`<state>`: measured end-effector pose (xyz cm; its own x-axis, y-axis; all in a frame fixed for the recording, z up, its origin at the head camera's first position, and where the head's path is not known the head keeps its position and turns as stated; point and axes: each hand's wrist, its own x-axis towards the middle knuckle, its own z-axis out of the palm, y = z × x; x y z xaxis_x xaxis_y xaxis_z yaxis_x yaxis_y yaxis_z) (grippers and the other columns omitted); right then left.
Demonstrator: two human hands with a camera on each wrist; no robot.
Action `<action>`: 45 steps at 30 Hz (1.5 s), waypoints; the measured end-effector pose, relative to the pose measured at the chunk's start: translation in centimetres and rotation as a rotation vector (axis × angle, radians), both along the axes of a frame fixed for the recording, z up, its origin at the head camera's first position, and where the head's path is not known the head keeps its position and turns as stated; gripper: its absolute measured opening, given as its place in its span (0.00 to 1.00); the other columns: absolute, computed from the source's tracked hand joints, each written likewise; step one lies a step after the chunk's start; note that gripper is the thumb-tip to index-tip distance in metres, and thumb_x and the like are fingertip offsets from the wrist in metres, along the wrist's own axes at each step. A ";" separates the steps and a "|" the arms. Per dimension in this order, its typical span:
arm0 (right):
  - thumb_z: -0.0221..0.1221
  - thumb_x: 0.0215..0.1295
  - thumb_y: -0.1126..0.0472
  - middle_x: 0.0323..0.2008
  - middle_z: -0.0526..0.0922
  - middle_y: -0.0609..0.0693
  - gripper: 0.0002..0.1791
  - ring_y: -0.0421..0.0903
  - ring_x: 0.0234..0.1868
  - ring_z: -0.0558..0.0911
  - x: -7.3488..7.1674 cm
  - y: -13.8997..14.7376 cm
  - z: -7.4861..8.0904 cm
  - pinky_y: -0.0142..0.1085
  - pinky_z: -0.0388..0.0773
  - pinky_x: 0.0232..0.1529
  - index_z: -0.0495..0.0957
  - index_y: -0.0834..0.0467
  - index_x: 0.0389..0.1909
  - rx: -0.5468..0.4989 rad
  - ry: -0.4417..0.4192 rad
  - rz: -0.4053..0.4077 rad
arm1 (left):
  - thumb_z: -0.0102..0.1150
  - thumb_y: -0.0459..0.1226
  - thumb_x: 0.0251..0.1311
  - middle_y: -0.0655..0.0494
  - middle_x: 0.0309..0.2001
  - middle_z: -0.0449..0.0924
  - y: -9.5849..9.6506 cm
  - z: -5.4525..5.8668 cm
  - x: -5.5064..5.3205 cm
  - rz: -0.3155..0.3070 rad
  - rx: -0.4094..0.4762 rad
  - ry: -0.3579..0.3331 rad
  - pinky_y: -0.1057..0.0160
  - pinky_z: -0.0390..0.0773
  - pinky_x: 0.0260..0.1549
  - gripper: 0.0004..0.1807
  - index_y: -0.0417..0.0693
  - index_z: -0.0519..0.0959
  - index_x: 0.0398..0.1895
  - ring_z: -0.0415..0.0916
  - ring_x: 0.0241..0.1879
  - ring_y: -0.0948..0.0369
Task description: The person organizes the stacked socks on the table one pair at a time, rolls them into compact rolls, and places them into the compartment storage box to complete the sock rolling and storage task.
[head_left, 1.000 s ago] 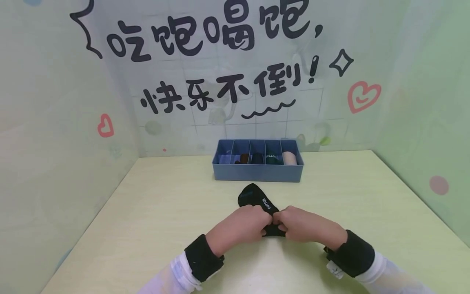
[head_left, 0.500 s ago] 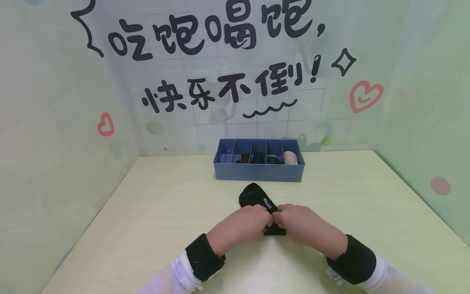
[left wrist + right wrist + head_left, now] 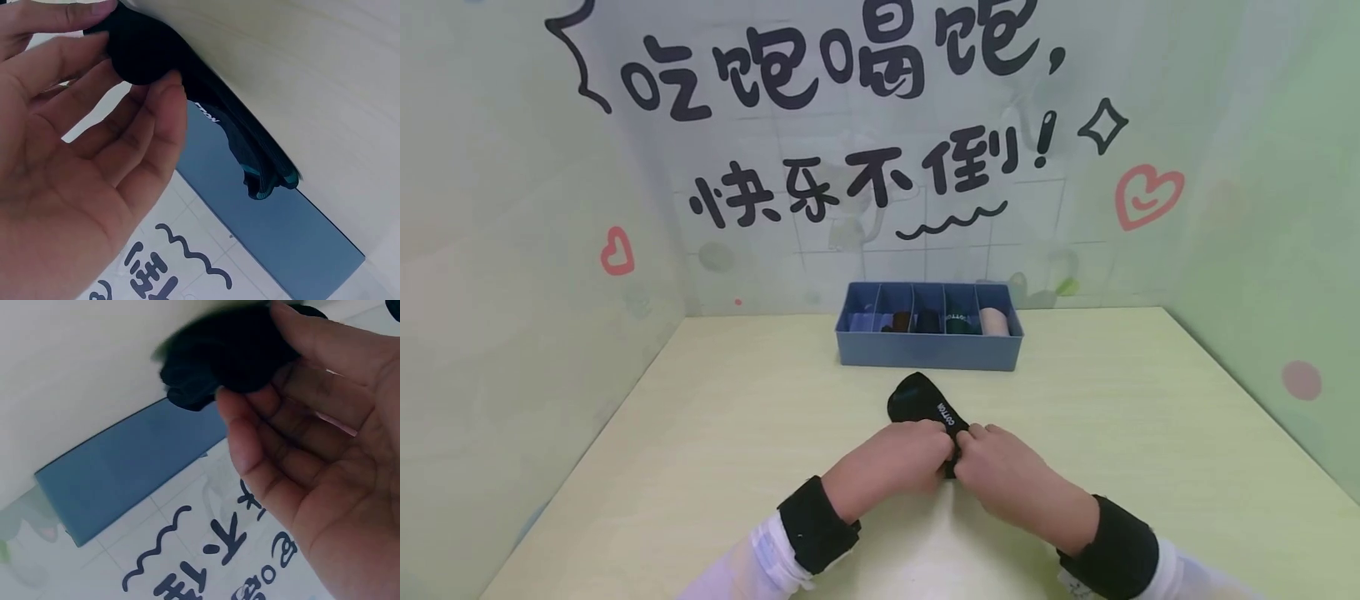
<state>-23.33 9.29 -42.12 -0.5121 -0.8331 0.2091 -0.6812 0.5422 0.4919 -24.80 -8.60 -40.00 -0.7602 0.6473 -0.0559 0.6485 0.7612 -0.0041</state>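
Observation:
A black pair of socks (image 3: pixel 917 397) with white COTTON lettering lies on the table, its far end spread flat and pointing back to the left. Its near end is bunched into a roll between my two hands. My left hand (image 3: pixel 891 462) grips the roll from the left, thumb and curled fingers around the fabric (image 3: pixel 140 50) in the left wrist view. From the right, my right hand (image 3: pixel 1015 479) pinches the roll, with the thumb on one side of the dark cloth (image 3: pixel 231 353) and fingertips on the other. Teal edging (image 3: pixel 253 170) shows on the loose end. The hands partly hide the roll in the head view.
Behind the socks stands a blue divided box (image 3: pixel 925 352) against the back wall. Its compartments hold a brown roll (image 3: pixel 901 322), a black one (image 3: pixel 928 322), a dark green lettered one (image 3: pixel 958 322) and a pale pink one (image 3: pixel 994 322).
My right hand has turned and drawn slightly nearer, its wrist lower. Less of the socks' near end shows below the hands now. The left hand stays almost in place.

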 end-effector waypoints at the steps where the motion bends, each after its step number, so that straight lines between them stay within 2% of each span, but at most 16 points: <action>1: 0.76 0.57 0.58 0.29 0.80 0.50 0.07 0.47 0.28 0.72 -0.2 0.0 -0.1 0.35 0.70 0.30 0.87 0.54 0.28 -0.001 -0.004 0.004 | 0.69 0.38 0.67 0.58 0.37 0.83 0.0 0.0 0.0 0.004 -0.015 0.011 0.69 0.75 0.32 0.02 0.53 0.89 0.36 0.72 0.33 0.64; 5: 0.74 0.60 0.56 0.30 0.81 0.49 0.08 0.46 0.29 0.74 -0.8 0.2 0.1 0.35 0.70 0.33 0.87 0.55 0.31 -0.018 -0.106 0.004 | 0.72 0.42 0.66 0.58 0.41 0.83 -0.1 -0.1 0.1 0.007 -0.051 0.037 0.67 0.79 0.35 0.04 0.55 0.90 0.39 0.73 0.37 0.64; 8: 0.74 0.59 0.58 0.27 0.80 0.47 0.08 0.44 0.27 0.74 -1.1 0.5 0.5 0.35 0.71 0.33 0.85 0.54 0.28 -0.068 -0.230 0.025 | 0.73 0.41 0.65 0.60 0.35 0.82 0.0 -0.1 0.1 -0.009 -0.036 0.018 0.69 0.75 0.32 0.04 0.55 0.88 0.33 0.72 0.32 0.65; 12: 0.72 0.60 0.62 0.21 0.77 0.42 0.13 0.37 0.22 0.70 -1.5 0.9 1.1 0.31 0.70 0.30 0.79 0.51 0.21 -0.148 -0.466 0.064 | 0.72 0.36 0.64 0.63 0.23 0.72 0.0 0.0 0.2 -0.031 0.000 -0.042 0.71 0.64 0.25 0.17 0.55 0.77 0.18 0.64 0.24 0.66; 15: 0.69 0.61 0.65 0.20 0.71 0.39 0.15 0.33 0.22 0.64 -1.8 1.1 1.5 0.27 0.66 0.29 0.76 0.50 0.19 -0.204 -0.643 0.075 | 0.71 0.35 0.63 0.64 0.19 0.64 0.0 0.3 0.3 -0.043 0.000 -0.059 0.72 0.60 0.24 0.22 0.55 0.71 0.15 0.60 0.22 0.66; 19: 0.67 0.64 0.68 0.18 0.64 0.36 0.16 0.31 0.21 0.60 -2.3 1.5 1.3 0.26 0.61 0.27 0.77 0.51 0.19 -0.267 -0.838 0.041 | 0.73 0.35 0.61 0.66 0.18 0.63 0.0 0.2 0.3 -0.055 -0.009 -0.040 0.71 0.59 0.24 0.22 0.55 0.70 0.15 0.59 0.22 0.67; 22: 0.68 0.66 0.69 0.18 0.62 0.36 0.13 0.32 0.21 0.61 -2.4 1.5 1.2 0.27 0.63 0.28 0.78 0.53 0.25 -0.292 -0.912 -0.027 | 0.73 0.36 0.62 0.66 0.17 0.60 -0.1 0.1 0.3 -0.051 -0.006 -0.037 0.71 0.58 0.24 0.23 0.55 0.69 0.15 0.58 0.22 0.67; 25: 0.69 0.65 0.71 0.20 0.62 0.38 0.14 0.33 0.23 0.62 -2.4 1.4 1.3 0.28 0.64 0.29 0.75 0.54 0.26 -0.302 -0.864 -0.058 | 0.71 0.36 0.64 0.65 0.17 0.55 -0.1 0.1 0.3 -0.032 0.000 -0.060 0.70 0.57 0.24 0.25 0.56 0.67 0.14 0.57 0.21 0.66; 27: 0.70 0.64 0.71 0.20 0.60 0.38 0.17 0.34 0.24 0.61 -2.3 1.4 1.3 0.28 0.63 0.29 0.72 0.53 0.24 -0.307 -0.773 -0.053 | 0.70 0.35 0.65 0.64 0.18 0.54 -0.1 0.2 0.3 -0.018 0.009 -0.080 0.70 0.57 0.24 0.26 0.55 0.66 0.14 0.57 0.21 0.66; 30: 0.73 0.60 0.69 0.21 0.61 0.38 0.21 0.35 0.24 0.61 -2.1 1.3 1.3 0.28 0.61 0.27 0.72 0.51 0.20 -0.295 -0.617 -0.031 | 0.72 0.37 0.64 0.63 0.22 0.59 -0.2 0.3 0.2 -0.023 0.000 -0.073 0.70 0.60 0.25 0.26 0.56 0.66 0.14 0.60 0.25 0.66; 33: 0.77 0.58 0.65 0.22 0.68 0.39 0.19 0.36 0.26 0.66 -1.6 1.0 1.3 0.28 0.65 0.26 0.75 0.49 0.19 -0.259 -0.470 -0.021 | 0.74 0.36 0.61 0.63 0.25 0.62 -0.4 0.2 0.2 -0.041 0.001 -0.042 0.70 0.61 0.27 0.25 0.56 0.67 0.15 0.61 0.29 0.65; 36: 0.78 0.57 0.61 0.25 0.76 0.42 0.12 0.38 0.29 0.72 -1.1 0.7 1.3 0.29 0.73 0.28 0.83 0.50 0.24 -0.199 -0.355 -0.006 | 0.73 0.33 0.60 0.63 0.24 0.58 -0.5 0.1 0.1 -0.038 0.037 -0.040 0.70 0.58 0.26 0.26 0.55 0.65 0.15 0.59 0.27 0.65; 40: 0.77 0.59 0.58 0.26 0.79 0.45 0.08 0.41 0.29 0.73 -0.4 0.5 1.2 0.31 0.75 0.30 0.87 0.52 0.28 -0.124 -0.265 0.016 | 0.73 0.34 0.58 0.64 0.20 0.55 -0.6 -0.1 0.0 -0.022 0.075 -0.023 0.70 0.55 0.23 0.26 0.56 0.65 0.13 0.55 0.22 0.66; 45: 0.77 0.57 0.60 0.24 0.78 0.47 0.10 0.42 0.26 0.70 0.1 0.4 1.0 0.30 0.70 0.28 0.84 0.54 0.26 -0.038 -0.162 0.050 | 0.73 0.38 0.59 0.66 0.17 0.59 -0.6 -0.2 -0.1 -0.032 0.063 0.020 0.70 0.56 0.21 0.24 0.57 0.68 0.13 0.56 0.19 0.67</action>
<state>-23.20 9.68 -41.08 -0.4999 -0.8514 0.1590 -0.7764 0.5218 0.3534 -24.95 -9.22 -40.18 -0.7394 0.6732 0.0004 0.6729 0.7391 0.0297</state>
